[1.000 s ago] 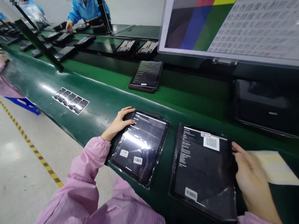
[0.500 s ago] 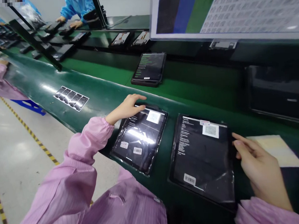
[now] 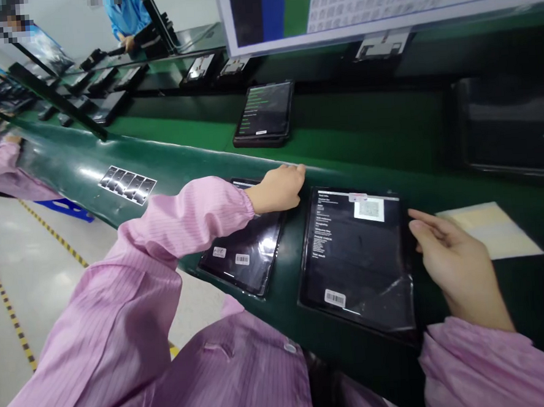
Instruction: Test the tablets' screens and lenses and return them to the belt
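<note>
A black tablet with a lit text screen, a white code label and a barcode sticker lies before me under clear film. At its right edge, my right hand has thumb and fingers closed on the side. My left hand is curled over the top right of a second film-covered tablet, close to the first tablet's upper left corner. Its fingertips are hidden, so I cannot see whether it holds anything. The left sleeve covers much of the second tablet, which shows two stickers.
A yellowish-white sheet lies beyond my right hand. Another tablet sits on the bright green strip behind. A sticker sheet is at left. A framed chart hangs above; a dark device lies far right. Co-workers' hands show farther off.
My left hand has moved right across the second tablet, and its fingers have gone from spread to curled. My right hand stays by the first tablet's edge. The camera view has shifted.
</note>
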### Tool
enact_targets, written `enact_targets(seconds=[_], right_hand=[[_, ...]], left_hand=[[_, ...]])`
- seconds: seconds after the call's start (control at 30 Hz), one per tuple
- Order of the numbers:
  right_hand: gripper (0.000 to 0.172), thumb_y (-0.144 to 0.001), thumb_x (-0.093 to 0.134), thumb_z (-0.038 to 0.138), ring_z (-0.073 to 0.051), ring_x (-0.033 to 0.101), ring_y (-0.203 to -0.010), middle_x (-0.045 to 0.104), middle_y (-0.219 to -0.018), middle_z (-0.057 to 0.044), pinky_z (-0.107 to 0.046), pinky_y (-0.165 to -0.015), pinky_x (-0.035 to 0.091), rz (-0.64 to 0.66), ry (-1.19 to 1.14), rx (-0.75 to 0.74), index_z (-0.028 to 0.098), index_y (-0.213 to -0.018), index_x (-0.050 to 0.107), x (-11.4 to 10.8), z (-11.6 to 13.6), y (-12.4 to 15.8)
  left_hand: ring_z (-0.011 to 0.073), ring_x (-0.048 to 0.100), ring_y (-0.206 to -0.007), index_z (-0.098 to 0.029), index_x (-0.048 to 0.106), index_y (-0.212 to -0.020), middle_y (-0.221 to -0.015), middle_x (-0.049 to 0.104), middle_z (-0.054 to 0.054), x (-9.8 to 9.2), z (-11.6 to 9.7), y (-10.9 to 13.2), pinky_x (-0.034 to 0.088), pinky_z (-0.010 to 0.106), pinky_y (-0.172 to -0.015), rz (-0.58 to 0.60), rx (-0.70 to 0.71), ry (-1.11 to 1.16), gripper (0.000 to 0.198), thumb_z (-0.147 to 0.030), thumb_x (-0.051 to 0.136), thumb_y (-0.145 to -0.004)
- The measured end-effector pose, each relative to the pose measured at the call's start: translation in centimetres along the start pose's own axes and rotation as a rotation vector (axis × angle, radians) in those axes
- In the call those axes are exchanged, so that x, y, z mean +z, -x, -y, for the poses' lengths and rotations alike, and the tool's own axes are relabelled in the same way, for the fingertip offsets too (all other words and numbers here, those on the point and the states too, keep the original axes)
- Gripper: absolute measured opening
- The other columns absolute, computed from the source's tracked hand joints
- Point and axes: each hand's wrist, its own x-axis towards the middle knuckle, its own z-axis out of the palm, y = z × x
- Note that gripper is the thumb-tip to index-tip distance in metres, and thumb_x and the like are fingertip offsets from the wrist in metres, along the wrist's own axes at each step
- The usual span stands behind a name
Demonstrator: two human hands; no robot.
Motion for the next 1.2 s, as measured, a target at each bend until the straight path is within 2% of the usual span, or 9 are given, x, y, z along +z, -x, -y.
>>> enact_targets(seconds=[0.2, 0.4, 0.53, 0.63, 0.73, 0.8, 0.97, 1.07, 1.2], right_hand=[[0.045, -0.091, 0.062, 0.042, -0.022, 0.066, -0.090, 0.072, -0.113, -0.013, -0.039, -0.090, 0.055, 0.026, -0.001, -0.021, 0.017, -0.126, 0.075, -0.3, 0.2, 0.4], [0.041, -0.091, 0.063, 0.043, -0.022, 0.066, -0.085, 0.073, -0.101, -0.008, -0.039, -0.083, 0.056, 0.038, -0.025, -0.039, 0.021, -0.123, 0.075, -0.3, -0.7, 0.1], [0.043, -0.089, 0.064, 0.046, -0.020, 0.064, -0.078, 0.072, -0.098, -0.007, -0.038, -0.079, 0.055, 0.042, -0.049, -0.105, 0.021, -0.123, 0.074, -0.2, -1.3, -0.1], [0.046, -0.087, 0.066, 0.047, -0.018, 0.061, -0.072, 0.071, -0.094, -0.006, -0.037, -0.075, 0.054, 0.044, -0.053, -0.126, 0.020, -0.123, 0.074, -0.2, -1.5, 0.0], [0.046, -0.085, 0.066, 0.045, -0.018, 0.059, -0.069, 0.072, -0.094, -0.006, -0.036, -0.072, 0.053, 0.046, -0.059, -0.136, 0.018, -0.123, 0.074, -0.2, -1.4, 0.1], [0.045, -0.084, 0.065, 0.043, -0.017, 0.058, -0.068, 0.072, -0.093, -0.007, -0.035, -0.070, 0.052, 0.039, -0.062, -0.138, 0.017, -0.121, 0.074, -0.1, -1.4, 0.1], [0.049, -0.084, 0.063, 0.045, -0.017, 0.055, -0.065, 0.070, -0.091, -0.007, -0.036, -0.068, 0.049, 0.033, -0.059, -0.129, 0.016, -0.123, 0.073, 0.1, -1.6, 0.2], [0.051, -0.084, 0.064, 0.048, -0.018, 0.056, -0.068, 0.069, -0.094, -0.007, -0.036, -0.069, 0.049, 0.045, -0.058, -0.120, 0.017, -0.124, 0.072, 0.1, -1.9, 0.2], [0.058, -0.084, 0.065, 0.055, -0.018, 0.057, -0.070, 0.069, -0.094, -0.007, -0.036, -0.070, 0.050, 0.063, -0.048, -0.103, 0.017, -0.127, 0.071, -0.3, -2.3, 0.1]], left_hand=[[0.0348, 0.066, -0.111, -0.003, 0.051, -0.137, -0.110, 0.071, 0.016, 0.2, 0.9, 0.1, 0.051, 0.045, -0.101, -0.019, 0.017, 0.037, 0.062, -0.012, 0.064, -0.076], [0.0377, 0.061, -0.119, -0.007, 0.059, -0.117, -0.123, 0.064, 0.020, 1.4, 1.1, 0.1, 0.045, 0.050, -0.110, -0.054, 0.056, 0.090, 0.043, -0.009, 0.061, -0.074], [0.0386, 0.058, -0.123, -0.006, 0.056, -0.121, -0.125, 0.061, 0.021, 1.8, 1.3, 0.0, 0.046, 0.050, -0.109, -0.092, 0.059, 0.112, 0.047, -0.007, 0.060, -0.074], [0.0384, 0.058, -0.124, -0.006, 0.053, -0.128, -0.129, 0.058, 0.022, 1.8, 0.8, 1.5, 0.047, 0.052, -0.109, -0.133, 0.058, 0.117, 0.049, -0.009, 0.056, -0.078], [0.0374, 0.057, -0.128, -0.009, 0.050, -0.138, -0.134, 0.059, 0.021, 1.8, -1.0, 5.4, 0.045, 0.054, -0.112, -0.179, 0.062, 0.227, 0.049, -0.021, 0.053, -0.091], [0.0341, 0.062, -0.121, -0.015, 0.043, -0.149, -0.133, 0.061, 0.018, 1.9, -2.7, 9.0, 0.051, 0.051, -0.104, -0.112, 0.029, 0.414, 0.056, -0.034, 0.051, -0.097], [0.0205, 0.069, -0.083, -0.042, 0.010, -0.166, -0.113, 0.070, 0.004, 2.9, -6.9, 16.0, 0.055, 0.036, -0.073, 0.339, -0.172, 0.891, 0.078, -0.056, 0.051, -0.101], [0.0180, 0.067, -0.078, -0.042, 0.003, -0.167, -0.102, 0.069, 0.001, 4.0, -8.1, 17.1, 0.052, 0.032, -0.068, 0.418, -0.245, 1.012, 0.083, -0.055, 0.052, -0.101], [0.0168, 0.065, -0.074, -0.038, -0.007, -0.167, -0.092, 0.068, -0.002, 5.4, -8.5, 17.3, 0.050, 0.031, -0.069, 0.452, -0.223, 1.074, 0.091, -0.052, 0.054, -0.101]])
